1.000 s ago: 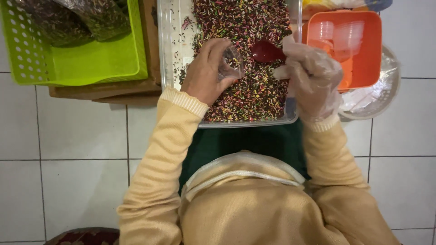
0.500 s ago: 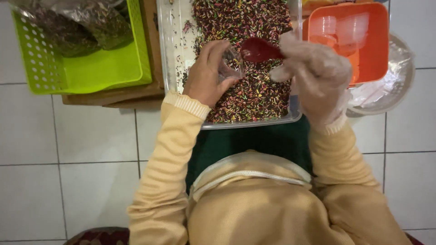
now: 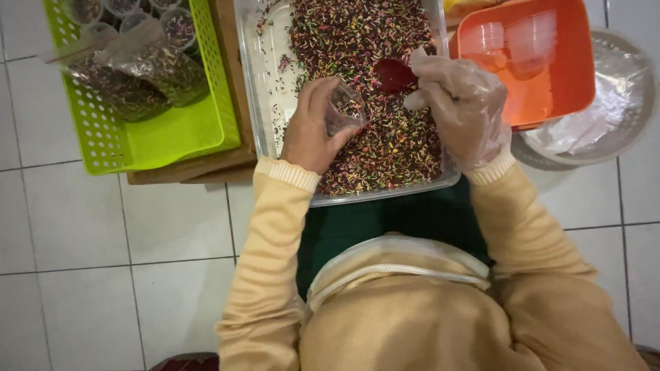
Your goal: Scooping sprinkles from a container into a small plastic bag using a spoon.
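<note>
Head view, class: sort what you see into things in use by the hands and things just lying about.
In use: left hand, small clear cup, gloved right hand, red spoon, clear tray of sprinkles.

Lying about: green basket, filled bags, orange tub, round sieve.

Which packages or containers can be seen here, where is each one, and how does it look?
Clear plastic bags: in the green basket, top left, filled with dark sprinkles.
Small clear cups: same basket, round, filled.
Clear tray: centre, rectangular, holding multicoloured sprinkles.
Small clear cup: in the left hand.
Orange tub: top right, holding empty clear cups.
No labels, signs or screens.
</note>
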